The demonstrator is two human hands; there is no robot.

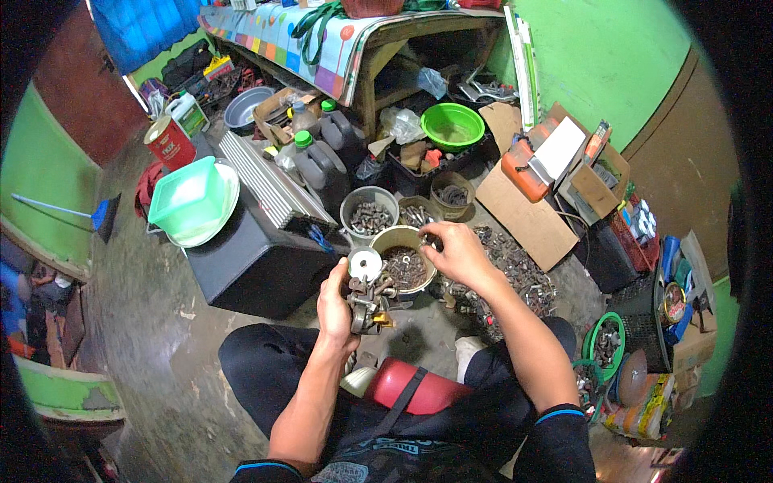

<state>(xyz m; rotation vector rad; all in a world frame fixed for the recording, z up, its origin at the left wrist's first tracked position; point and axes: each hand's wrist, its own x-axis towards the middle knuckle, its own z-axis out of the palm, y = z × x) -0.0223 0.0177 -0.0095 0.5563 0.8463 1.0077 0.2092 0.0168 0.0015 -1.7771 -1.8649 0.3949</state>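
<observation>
You're seated low over one red bundle [431,394] with one black strap across it, and your left hand [332,310] is wrapped around a clump of metal parts [372,302]. That clump sits up at the near left of the bucket group, too tangled to count piece by piece: grey, worn-looking, edges sticking out every way, one yellow bit [382,319] low on it, and one white disc [365,264] with a hole showing at the top. Your right hand [452,251] is over the rim of the nearest bucket, fingertips curled together; whether they pinch a small piece, I can't tell.

Four buckets here! The cream bucket [396,237] closest to you holds small rusty bits, with one pale ring on top. Just beyond stands the grey bucket [370,195] with chunkier metal, then two smaller ones on its right, both with metal inside. Right of the buckets, one broad heap [515,282] of loose parts covers the floor, and two green baskets [590,340] of metal sit off to your right.

To the left, one black box [250,274] carries one mint-green tub [183,193]. Farther out come two dark jugs [322,171] with green caps, one bright green basin [452,121], and at the back one table [274,34] under a spotted cloth.
</observation>
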